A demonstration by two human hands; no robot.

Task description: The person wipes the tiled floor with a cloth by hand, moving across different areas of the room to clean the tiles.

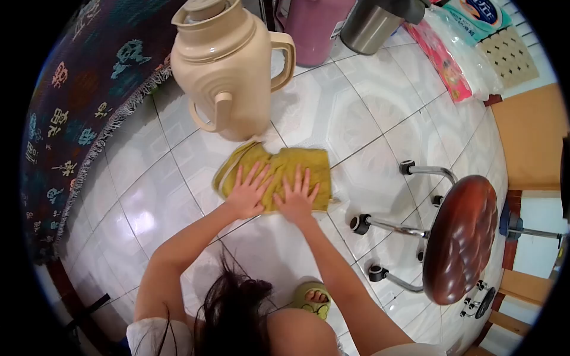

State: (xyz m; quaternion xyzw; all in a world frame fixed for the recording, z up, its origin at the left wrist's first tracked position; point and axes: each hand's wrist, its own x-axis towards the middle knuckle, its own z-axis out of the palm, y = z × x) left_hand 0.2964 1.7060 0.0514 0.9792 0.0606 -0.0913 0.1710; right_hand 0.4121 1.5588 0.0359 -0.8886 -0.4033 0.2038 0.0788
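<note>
A yellow-green cloth lies spread on the tiled floor. My left hand rests flat on its left part, fingers spread. Beside it, my right hand presses flat on the lower right part, fingers also apart. The two hands are close together without touching. Just beyond the cloth stands a large beige thermos jug, upright, its base near the cloth's upper edge.
A pink container and a steel flask stand behind the jug. Plastic packages lie at the upper right. A wheeled stool is on the right. Dark patterned fabric with a fringe hangs at the left.
</note>
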